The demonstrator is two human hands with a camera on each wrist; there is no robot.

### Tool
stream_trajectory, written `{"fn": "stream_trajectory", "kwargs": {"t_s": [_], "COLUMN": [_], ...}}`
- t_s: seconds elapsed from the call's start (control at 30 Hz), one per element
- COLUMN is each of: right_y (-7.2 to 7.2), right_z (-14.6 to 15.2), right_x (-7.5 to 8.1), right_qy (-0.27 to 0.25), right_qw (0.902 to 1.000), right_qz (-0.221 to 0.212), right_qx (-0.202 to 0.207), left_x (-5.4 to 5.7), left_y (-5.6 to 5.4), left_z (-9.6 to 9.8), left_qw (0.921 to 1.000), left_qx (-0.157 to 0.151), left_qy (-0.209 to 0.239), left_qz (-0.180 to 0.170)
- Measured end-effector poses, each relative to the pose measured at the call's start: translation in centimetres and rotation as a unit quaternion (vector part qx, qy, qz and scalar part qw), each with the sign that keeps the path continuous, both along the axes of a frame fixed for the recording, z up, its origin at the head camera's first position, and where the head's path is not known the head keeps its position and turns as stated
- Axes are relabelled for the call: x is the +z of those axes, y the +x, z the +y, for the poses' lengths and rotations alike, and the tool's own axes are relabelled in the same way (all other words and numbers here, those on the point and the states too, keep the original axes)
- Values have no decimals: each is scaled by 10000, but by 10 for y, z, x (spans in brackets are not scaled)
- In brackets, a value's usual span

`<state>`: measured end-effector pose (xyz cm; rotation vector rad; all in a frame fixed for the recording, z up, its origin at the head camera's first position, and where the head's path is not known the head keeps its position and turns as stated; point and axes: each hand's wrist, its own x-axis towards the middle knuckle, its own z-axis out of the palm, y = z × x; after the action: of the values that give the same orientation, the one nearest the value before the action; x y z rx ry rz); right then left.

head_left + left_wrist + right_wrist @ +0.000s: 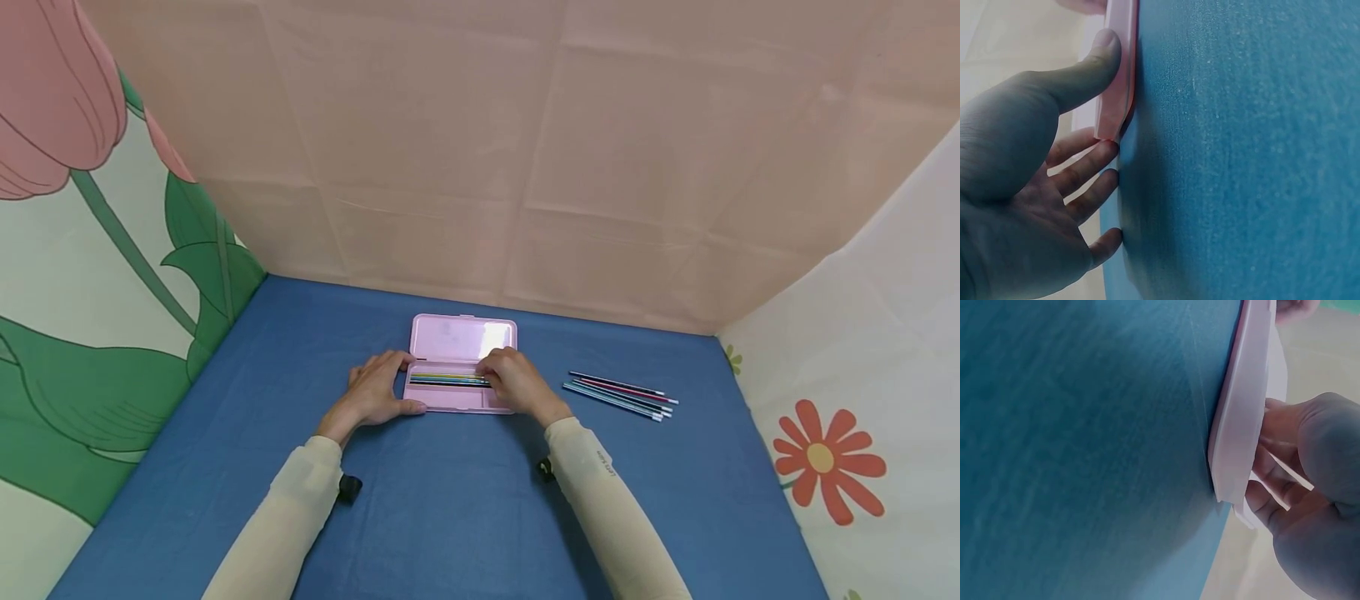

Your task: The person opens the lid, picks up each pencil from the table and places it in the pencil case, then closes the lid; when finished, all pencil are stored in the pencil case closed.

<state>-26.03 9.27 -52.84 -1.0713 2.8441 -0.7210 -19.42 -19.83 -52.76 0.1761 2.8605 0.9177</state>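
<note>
Pencil case [450,340], pink and open, lies on the blue-covered desk [420,508] in front of me, its lid tipped back on the far side and catching a pale patch of light. My left hand [375,390] is spread at the left end of it, fingers mostly straight, the thumb against the near side by the corner; I hold nothing off the desk with it. My right hand [516,383] reaches in from the right with bent fingers, over the right ends of the coloured pencils [444,380] lying lengthwise inside, a yellow and a blue one among them; my own hand hides the fingertips, so I cannot tell whether I pinch one. To the right, well apart from the case, a loose bunch of pencils [618,398] lies slanted on the desk, one red, others dark or pale blue, with whitish ends towards the lower right. I see no readable brand on the case or pencils; small dark lettering runs along my pale right sleeve [615,508], too small to read surely.
</note>
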Motion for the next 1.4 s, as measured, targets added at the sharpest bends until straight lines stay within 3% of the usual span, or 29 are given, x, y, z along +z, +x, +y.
{"fn": "stream_trajectory", "kwargs": {"t_s": [0.2,0.53,0.87,1.17,1.4], "right_y": [1,11,24,38,48], "right_z": [6,35,76,116,151], "right_x": [1,14,20,9,1], "right_qy": [-235,-684,-672,-806,-830], "right_qw": [9996,9975,9968,9944,9909], "right_qz": [6,-79,-4,274,242], "right_qx": [131,-141,-426,-627,-1034], "left_x": [0,-1,0,2,2], "left_y": [0,-1,0,-3,-6], "left_z": [0,0,0,2,1], "left_qw": [10000,10000,9997,9998,9999], "left_qx": [-20,-56,-136,-171,-120], "left_qy": [1,36,111,37,-51], "left_qz": [-19,25,195,101,-1]}}
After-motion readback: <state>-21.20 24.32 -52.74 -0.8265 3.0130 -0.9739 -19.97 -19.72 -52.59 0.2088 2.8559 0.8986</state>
